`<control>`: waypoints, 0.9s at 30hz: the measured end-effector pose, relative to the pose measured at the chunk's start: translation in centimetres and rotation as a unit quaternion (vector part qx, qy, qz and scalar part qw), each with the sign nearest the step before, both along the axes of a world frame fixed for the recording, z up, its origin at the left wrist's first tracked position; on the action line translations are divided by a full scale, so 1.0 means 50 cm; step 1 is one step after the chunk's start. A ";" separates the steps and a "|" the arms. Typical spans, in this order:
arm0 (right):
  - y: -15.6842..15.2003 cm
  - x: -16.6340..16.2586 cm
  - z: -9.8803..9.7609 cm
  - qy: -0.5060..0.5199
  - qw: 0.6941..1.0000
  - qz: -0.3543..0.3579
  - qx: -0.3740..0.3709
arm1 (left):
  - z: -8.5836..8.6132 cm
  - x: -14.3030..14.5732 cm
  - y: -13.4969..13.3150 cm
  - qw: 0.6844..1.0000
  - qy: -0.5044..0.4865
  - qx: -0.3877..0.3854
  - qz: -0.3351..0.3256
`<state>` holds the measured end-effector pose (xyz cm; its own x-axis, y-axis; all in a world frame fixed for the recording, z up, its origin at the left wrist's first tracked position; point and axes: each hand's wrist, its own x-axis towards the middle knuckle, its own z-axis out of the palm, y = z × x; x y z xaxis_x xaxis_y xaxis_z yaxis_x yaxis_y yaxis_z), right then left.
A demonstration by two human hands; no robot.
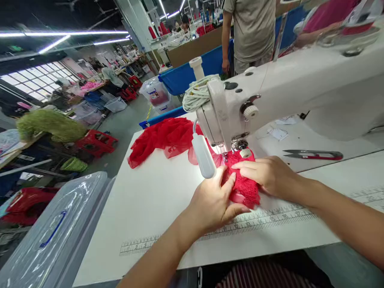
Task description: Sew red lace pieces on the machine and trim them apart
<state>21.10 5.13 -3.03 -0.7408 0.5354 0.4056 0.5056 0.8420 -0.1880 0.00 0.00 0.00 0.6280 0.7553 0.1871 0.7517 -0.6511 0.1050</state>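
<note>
A piece of red mesh fabric (244,188) lies bunched under the needle area of a white sewing machine (288,88). My left hand (211,202) presses on the near left part of the fabric, thumb and fingers pinching it. My right hand (267,174) lies flat on the fabric's right side, fingers pointing toward the presser foot (224,157). More of the red fabric (163,140) trails off behind the machine to the left. A small white lamp (204,156) hangs just above my left hand.
Thread snips (313,155) lie on the table right of the machine. A printed ruler strip (270,219) runs along the white table (144,200). A clear plastic bin lid (57,228) sits at my left. A person in a beige shirt (253,28) stands behind the machine.
</note>
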 end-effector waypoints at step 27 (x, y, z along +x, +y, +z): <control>-0.001 -0.008 -0.004 -0.012 0.999 -0.050 0.010 | -0.029 -0.014 0.004 0.998 0.051 0.040 0.020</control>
